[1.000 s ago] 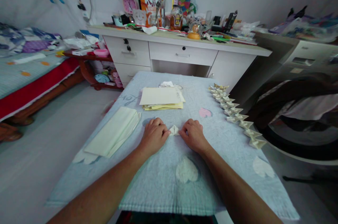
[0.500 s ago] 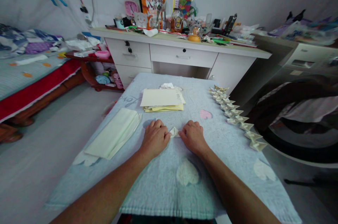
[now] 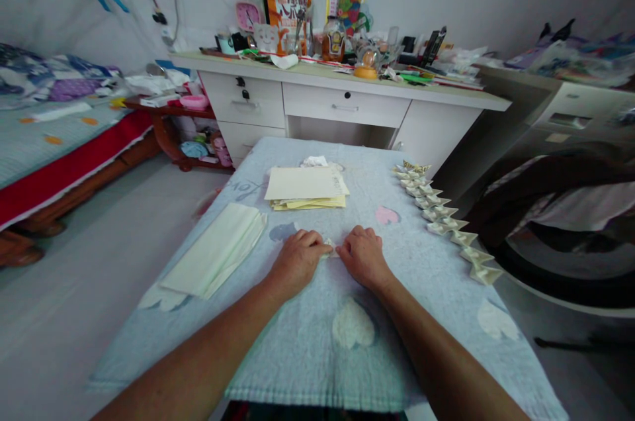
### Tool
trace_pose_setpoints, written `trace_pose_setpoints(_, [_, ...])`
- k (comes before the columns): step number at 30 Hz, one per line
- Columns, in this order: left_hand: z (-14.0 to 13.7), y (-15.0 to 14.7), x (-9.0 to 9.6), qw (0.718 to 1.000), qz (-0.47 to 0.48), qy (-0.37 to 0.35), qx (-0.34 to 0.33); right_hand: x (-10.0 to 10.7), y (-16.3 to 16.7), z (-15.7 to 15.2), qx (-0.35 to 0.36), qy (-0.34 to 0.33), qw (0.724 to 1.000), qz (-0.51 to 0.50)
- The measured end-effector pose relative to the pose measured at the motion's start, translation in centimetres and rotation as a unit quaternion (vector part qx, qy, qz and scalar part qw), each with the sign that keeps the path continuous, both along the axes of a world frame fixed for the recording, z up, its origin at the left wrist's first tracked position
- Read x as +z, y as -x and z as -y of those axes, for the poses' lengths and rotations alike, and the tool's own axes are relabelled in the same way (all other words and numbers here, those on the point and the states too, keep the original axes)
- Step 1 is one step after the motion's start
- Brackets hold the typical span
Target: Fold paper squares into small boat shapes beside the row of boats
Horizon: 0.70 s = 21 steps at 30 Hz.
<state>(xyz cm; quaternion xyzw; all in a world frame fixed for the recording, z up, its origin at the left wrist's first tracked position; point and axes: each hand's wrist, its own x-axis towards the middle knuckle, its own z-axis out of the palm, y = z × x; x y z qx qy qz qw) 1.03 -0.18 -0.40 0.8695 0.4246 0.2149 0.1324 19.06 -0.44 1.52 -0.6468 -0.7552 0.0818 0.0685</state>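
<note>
A small piece of folded paper [image 3: 333, 253] lies on the cloth-covered table between my two hands, mostly covered by fingers. My left hand [image 3: 297, 261] is curled, its thumb pressed on top of the paper. On the other side, my right hand [image 3: 364, 255] is also curled, with thumb and fingertips at the paper's right edge. Beyond them rests a stack of cream and yellow paper sheets [image 3: 303, 183]. To the left is a pile of pale folded sheets [image 3: 214, 252]. Several folded paper pieces [image 3: 439, 212], pointed like little boats, form a slanting row on the right.
The light blue cloth [image 3: 278, 355] hangs over the table's front edge. Crumpled white tissue [image 3: 314, 161] sits behind the stack. Past the table stands a white desk [image 3: 317, 100] crowded with jars and packets. A washing machine [image 3: 570, 110] is at right, a bed [image 3: 54, 136] at left.
My left hand has shifted slightly right, its thumb moving from the paper's left edge onto its top. The right hand stays nearly where it was.
</note>
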Motion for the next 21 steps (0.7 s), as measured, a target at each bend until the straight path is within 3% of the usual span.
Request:
trace_pose_setpoints(9, [-0.5,-0.1,-0.2,0.997,0.059,0.038,0.016,-0.3,0.1,0.1,-0.005,-0.018,1.000,0.001])
trace_pose_setpoints(21, [-0.7,-0.1,-0.1,0.997,0.058,0.051,0.022,-0.8,0.8,1.0,-0.015,-0.074,0.997,-0.011])
